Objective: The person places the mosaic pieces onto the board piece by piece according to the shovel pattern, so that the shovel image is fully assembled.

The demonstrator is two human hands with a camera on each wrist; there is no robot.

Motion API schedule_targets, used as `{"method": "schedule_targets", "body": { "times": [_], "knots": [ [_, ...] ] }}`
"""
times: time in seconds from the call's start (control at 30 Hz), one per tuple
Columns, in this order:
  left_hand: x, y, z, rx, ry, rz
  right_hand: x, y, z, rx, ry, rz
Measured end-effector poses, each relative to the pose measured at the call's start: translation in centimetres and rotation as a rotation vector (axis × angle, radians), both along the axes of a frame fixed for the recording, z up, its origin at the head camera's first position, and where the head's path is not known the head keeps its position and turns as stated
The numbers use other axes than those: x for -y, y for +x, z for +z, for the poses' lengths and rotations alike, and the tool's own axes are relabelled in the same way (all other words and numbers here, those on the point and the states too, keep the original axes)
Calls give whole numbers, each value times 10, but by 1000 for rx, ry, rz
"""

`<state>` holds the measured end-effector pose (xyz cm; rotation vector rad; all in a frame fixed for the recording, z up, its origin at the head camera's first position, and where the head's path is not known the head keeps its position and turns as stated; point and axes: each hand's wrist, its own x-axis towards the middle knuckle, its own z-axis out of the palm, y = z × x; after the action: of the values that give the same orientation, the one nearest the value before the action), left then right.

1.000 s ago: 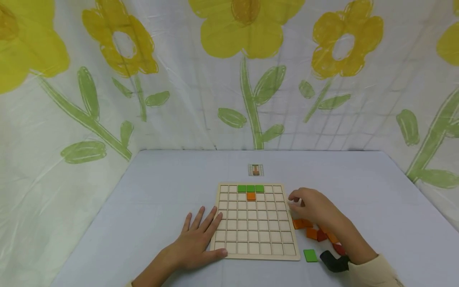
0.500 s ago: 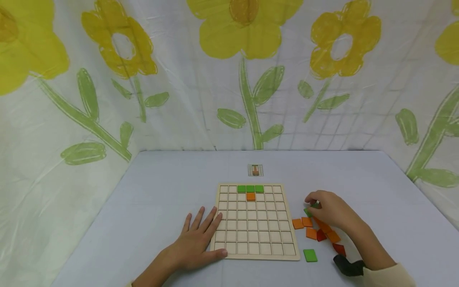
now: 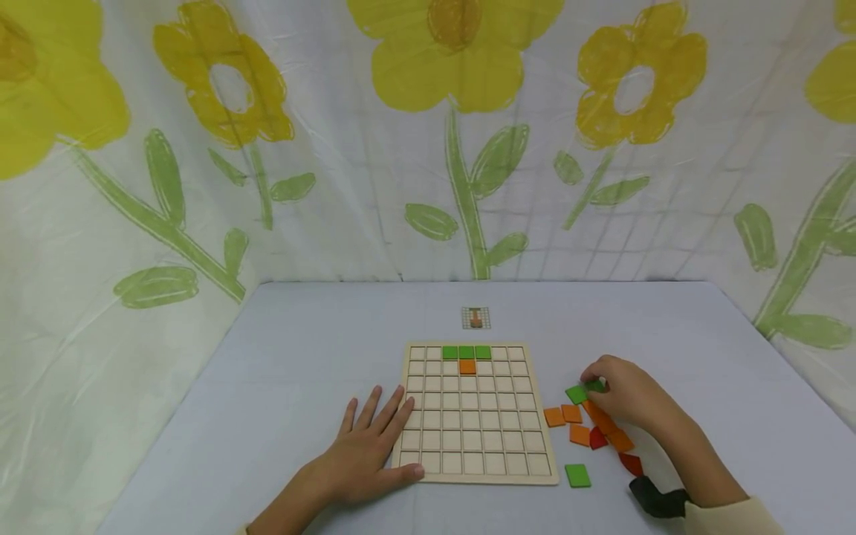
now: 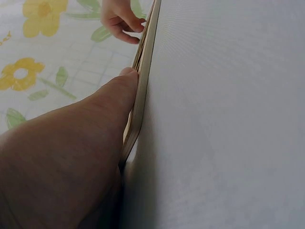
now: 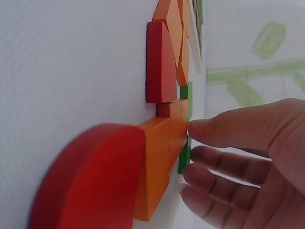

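Note:
A wooden grid board [image 3: 481, 420] lies on the table, with a short row of green square tiles [image 3: 466, 352] at its far edge and an orange square tile [image 3: 467, 367] below them. My left hand [image 3: 361, 461] rests on the board's left edge, fingers spread; the left wrist view shows its thumb [image 4: 126, 86] along the board's side. To the right of the board, my right hand [image 3: 625, 394] reaches into a loose heap, thumb and fingertips at a green tile [image 3: 594, 386], apparently pinching its edges. The right wrist view shows this green tile [image 5: 184, 157] partly hidden by the fingers.
Another green tile [image 3: 576, 394] lies beside the right hand. Several orange tiles [image 3: 579, 435] and red curved pieces [image 3: 631, 464] are scattered nearer. One green tile [image 3: 578, 475] sits apart near the board's corner. Behind the board lies a small pattern card [image 3: 475, 318].
My right hand has moved from beside the board's right edge to the right, over the heap, and come down at the green tiles there. My left hand has stayed in place.

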<state>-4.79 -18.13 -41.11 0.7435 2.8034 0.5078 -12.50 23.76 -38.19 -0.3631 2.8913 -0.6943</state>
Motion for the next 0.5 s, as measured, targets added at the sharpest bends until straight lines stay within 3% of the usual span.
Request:
{"method": "schedule_targets", "body": {
  "times": [0.3,0.5],
  "knots": [
    [1,-1,-6,-25,8,-3,-3,2,-3,-37,3,12],
    [0,0,-1,-6,-11,-1,-3,5,-3,-44,6,-3]
  ]
}}
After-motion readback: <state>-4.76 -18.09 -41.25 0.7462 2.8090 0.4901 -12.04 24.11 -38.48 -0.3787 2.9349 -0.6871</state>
